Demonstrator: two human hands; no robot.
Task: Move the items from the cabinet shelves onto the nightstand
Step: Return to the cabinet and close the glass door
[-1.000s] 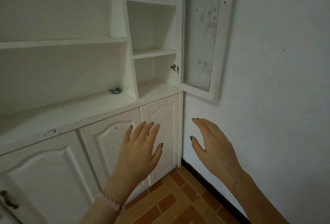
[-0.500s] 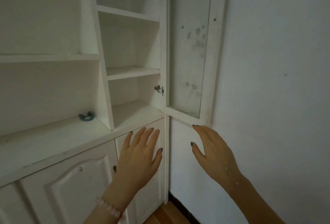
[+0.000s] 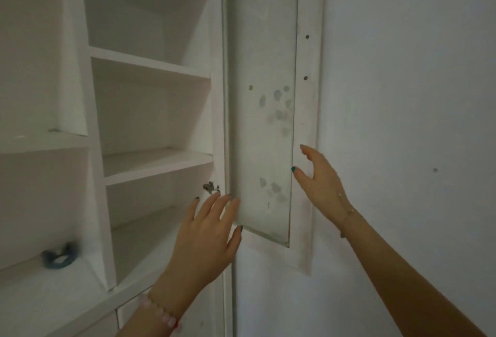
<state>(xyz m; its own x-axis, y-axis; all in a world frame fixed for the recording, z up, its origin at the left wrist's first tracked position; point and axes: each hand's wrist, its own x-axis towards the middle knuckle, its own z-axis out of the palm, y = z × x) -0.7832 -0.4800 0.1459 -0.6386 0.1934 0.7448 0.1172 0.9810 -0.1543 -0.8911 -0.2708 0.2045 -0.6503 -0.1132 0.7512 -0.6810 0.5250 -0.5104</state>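
Observation:
A white cabinet stands in front of me with several bare shelves (image 3: 158, 162) in its narrow right section. Its glass door (image 3: 264, 122) is swung open against the right wall. A small blue-grey ring-shaped item (image 3: 59, 256) lies on the wide lower ledge at the left. My left hand (image 3: 209, 237) is raised with straight fingers in front of the door's hinged edge, holding nothing. My right hand (image 3: 319, 178) reaches up to the door's outer frame, fingers loosely curved, thumb at the edge of the glass. No nightstand is in view.
A plain white wall (image 3: 416, 122) fills the right side, close behind the open door. A metal hinge (image 3: 210, 187) sits at the door's inner edge. Lower cabinet doors (image 3: 150, 318) show below the ledge.
The view has tilted upward, the floor dropping out of sight. Both hands have risen from in front of the lower doors to the open glass door, the right one reaching its outer frame.

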